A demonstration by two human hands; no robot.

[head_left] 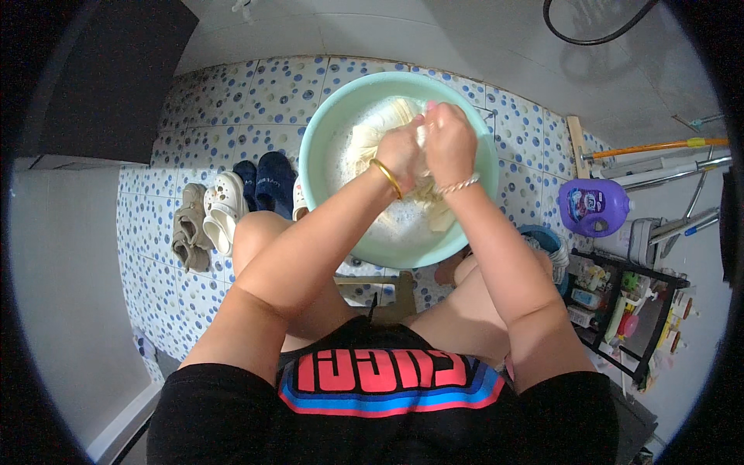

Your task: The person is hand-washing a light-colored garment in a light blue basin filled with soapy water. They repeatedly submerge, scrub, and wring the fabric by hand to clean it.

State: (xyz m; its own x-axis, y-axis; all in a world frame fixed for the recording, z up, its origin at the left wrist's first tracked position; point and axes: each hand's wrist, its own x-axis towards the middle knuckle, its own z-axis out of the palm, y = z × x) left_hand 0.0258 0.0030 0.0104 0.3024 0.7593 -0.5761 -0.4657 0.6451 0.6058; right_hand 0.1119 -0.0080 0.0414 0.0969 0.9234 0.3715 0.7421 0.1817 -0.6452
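A pale green basin (318, 186) stands on the floor in front of me, holding foamy water. In it lies a cream-coloured cloth (387, 118), bunched and wet, partly under the suds. My left hand (401, 151), with a gold bangle at the wrist, is closed on a fold of the cloth. Right beside it my right hand (451, 143), a pale bracelet on its wrist, is closed on the cloth too. Both fists nearly touch each other over the basin's middle. The fingers are partly hidden by the backs of the hands.
Several shoes stand left of the basin, among them white clogs (223, 209) and dark blue slippers (275, 182). On the right are a purple detergent bottle (593, 208), a blue bucket (552, 239), a black rack (666, 310) of small bottles, and mop handles (659, 148).
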